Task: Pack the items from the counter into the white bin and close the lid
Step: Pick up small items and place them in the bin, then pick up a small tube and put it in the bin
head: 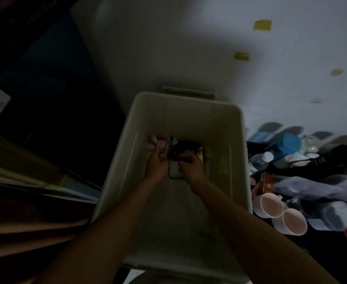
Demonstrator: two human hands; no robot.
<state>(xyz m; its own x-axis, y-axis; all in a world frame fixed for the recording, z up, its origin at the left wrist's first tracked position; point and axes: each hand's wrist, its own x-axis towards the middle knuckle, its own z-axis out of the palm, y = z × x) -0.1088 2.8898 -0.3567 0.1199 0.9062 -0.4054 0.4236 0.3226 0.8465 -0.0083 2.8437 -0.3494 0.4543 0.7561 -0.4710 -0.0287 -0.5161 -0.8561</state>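
The white bin [238, 128] stands open below me, with both my arms reaching down into it. My left hand [157, 163] grips a small pink and green pack [167, 145] at the far end of the bin floor. My right hand [191, 168] has its fingers curled on a dark item [187, 145] beside a yellow packet [201, 154]. A flat dark-framed rectangular object [173, 171] lies between the two hands. The scene is dim and what lies under the hands is hidden.
The dark counter [332, 253] on the right holds two pink-lined cups [269, 203], a blue-lidded jar [289, 144], a clear bottle [259, 160], a red box [267, 184] and plastic bags [312, 185]. A white wall lies beyond; dark furniture stands left.
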